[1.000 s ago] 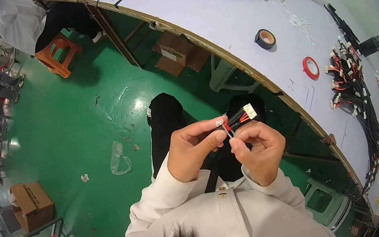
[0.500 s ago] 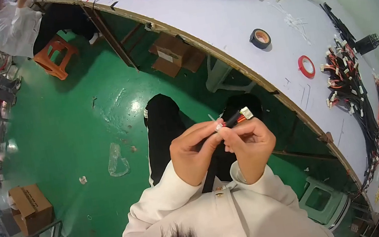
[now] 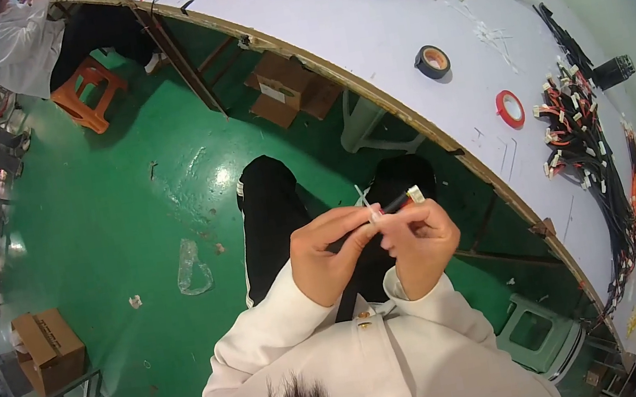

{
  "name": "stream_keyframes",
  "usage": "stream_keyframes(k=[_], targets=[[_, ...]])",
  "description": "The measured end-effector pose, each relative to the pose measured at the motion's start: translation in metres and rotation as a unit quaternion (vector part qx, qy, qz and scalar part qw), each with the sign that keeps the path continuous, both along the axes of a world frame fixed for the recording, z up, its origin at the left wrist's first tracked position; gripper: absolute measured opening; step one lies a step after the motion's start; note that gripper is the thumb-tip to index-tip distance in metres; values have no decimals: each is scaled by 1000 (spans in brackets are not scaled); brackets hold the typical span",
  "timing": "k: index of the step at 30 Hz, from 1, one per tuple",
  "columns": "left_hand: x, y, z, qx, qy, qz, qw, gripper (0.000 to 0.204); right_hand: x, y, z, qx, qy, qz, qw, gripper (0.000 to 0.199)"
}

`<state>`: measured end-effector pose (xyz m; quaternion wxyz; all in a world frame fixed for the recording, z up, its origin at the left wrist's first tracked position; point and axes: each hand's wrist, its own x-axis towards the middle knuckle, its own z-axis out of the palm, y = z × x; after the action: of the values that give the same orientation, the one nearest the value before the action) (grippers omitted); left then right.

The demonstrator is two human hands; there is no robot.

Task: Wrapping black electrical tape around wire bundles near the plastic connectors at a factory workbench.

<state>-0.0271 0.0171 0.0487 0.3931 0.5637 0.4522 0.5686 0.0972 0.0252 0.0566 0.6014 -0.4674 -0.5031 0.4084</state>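
Note:
My left hand (image 3: 324,259) and my right hand (image 3: 422,247) meet fingertip to fingertip above my lap. Between them is a short wire harness (image 3: 396,204) with a black sleeve and red and yellow wires. Its white connector (image 3: 415,194) points up and to the right. A thin white cable tie (image 3: 362,195) stands up from the pinched spot, its tail free. The left thumb and forefinger are closed on the harness at the tie. The right thumb and fingers, slightly blurred, are bent closed around the harness beside it; their exact grip is partly hidden.
The white table (image 3: 388,65) curves along the right, holding black tape (image 3: 432,62), red tape (image 3: 509,109), loose cable ties (image 3: 493,37) and harness bundles (image 3: 571,128). A green stool (image 3: 537,330), a cardboard box (image 3: 51,349) and an orange stool (image 3: 90,93) stand on the floor. Another person sits far left.
The right fingers have shifted around the harness, and the connector is turned slightly more upright. The cable tie's tail stands longer and steeper above the fingertips. The left hand keeps its pinch.

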Motion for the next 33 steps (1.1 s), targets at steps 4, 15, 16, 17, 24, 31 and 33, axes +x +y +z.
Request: stream_keyframes(k=[4,15,16,17,24,31,33], targets=[[-13,1,3,-210,-150,-84,962,20,35,-1,15,111,-18,-177,978,25],[-24,-8,11,-315,-139,-239,908,20,56,46,14,-262,76,439,856,10],[-24,-9,11,-320,-151,-250,901,20,55,45,14,-263,78,440,855,10],[-23,-10,10,-322,-151,-249,901,20,54,44,14,-289,78,441,846,11],[-19,-9,14,-255,-70,-289,920,18,48,34,3,-207,40,337,917,14],[-15,-13,6,-306,-105,-251,912,18,47,19,-11,-291,201,290,889,12],[-13,-14,4,-290,-108,-241,920,19,51,17,-11,-328,228,296,868,16]])
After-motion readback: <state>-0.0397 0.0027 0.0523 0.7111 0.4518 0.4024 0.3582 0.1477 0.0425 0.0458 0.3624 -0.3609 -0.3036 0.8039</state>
